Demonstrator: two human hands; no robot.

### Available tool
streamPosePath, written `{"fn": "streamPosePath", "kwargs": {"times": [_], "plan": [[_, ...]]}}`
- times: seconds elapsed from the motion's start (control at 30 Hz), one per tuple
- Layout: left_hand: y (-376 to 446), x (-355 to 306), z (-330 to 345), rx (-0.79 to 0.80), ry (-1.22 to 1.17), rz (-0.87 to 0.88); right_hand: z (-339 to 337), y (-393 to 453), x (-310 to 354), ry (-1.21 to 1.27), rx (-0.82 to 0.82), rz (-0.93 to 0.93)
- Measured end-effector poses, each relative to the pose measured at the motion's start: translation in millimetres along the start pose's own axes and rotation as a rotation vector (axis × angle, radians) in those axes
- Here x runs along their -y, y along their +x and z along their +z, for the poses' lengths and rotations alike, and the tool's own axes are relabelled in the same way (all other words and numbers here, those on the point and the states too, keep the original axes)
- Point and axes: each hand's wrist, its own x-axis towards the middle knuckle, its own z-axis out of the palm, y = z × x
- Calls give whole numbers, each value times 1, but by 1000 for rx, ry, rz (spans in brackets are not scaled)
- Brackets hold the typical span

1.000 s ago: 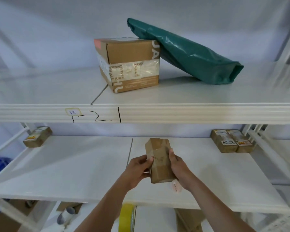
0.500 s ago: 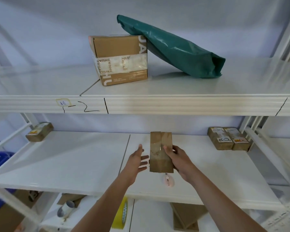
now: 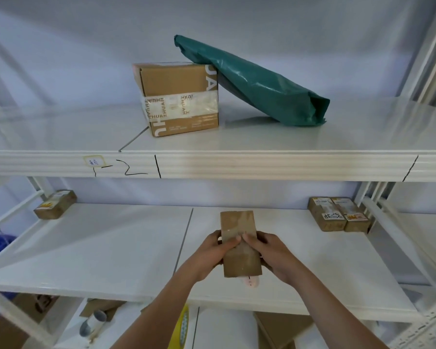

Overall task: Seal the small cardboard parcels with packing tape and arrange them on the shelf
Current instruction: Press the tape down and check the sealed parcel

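White shelf (image 3: 111, 248) spreads beneath both hands, left hand (image 3: 209, 255) and right hand (image 3: 269, 255) clasping the small parcel (image 3: 239, 245) between them, apparently steadying it for placement

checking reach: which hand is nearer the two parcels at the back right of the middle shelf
Right. The right hand grips the held parcel on the side toward the two parcels, which lie farther back and to its right. The left hand grips the opposite side, farther away.

- One head-worn view faces a shelf unit (image 3: 237, 165) straight on, close.
- It looks slightly down on the lower board, up past the upper board's front edge.
- Forearms enter from the bottom edge.
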Motion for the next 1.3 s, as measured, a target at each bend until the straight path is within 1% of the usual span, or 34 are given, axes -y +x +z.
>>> {"fn": "streamPosePath", "kwargs": {"times": [0.1, 0.2, 0.27, 0.43, 0.63, 0.8, 0.93, 1.2, 1.3], "plan": [[0, -2, -11, 6, -7, -2, 7, 2, -5, -28, 11, -7], [1, -6, -18, 42, 3, -30, 18, 7, -5, -83, -18, -13], [0, -9, -27, 79, -12, -28, 22, 9, -1, -43, -21, -11], [-4, -14, -54, 199, -56, -62, 22, 11, 5, 59, 97, 56], [-5, -15, -75, 290, -122, -87, 21, 12, 8, 126, 171, 81], [-6, -11, -86, 330, -196, -89, 25, 15, 6, 108, 189, 49], [-7, -11, -87, 351, -213, -88, 26, 15, 4, 156, 189, 55], [-5, -9, -93, 344, -207, -84, 27, 16, 6, 169, 213, 65], [-4, -9, -95, 335, -186, -71, 31, 16, 5, 226, 201, 77]]}}
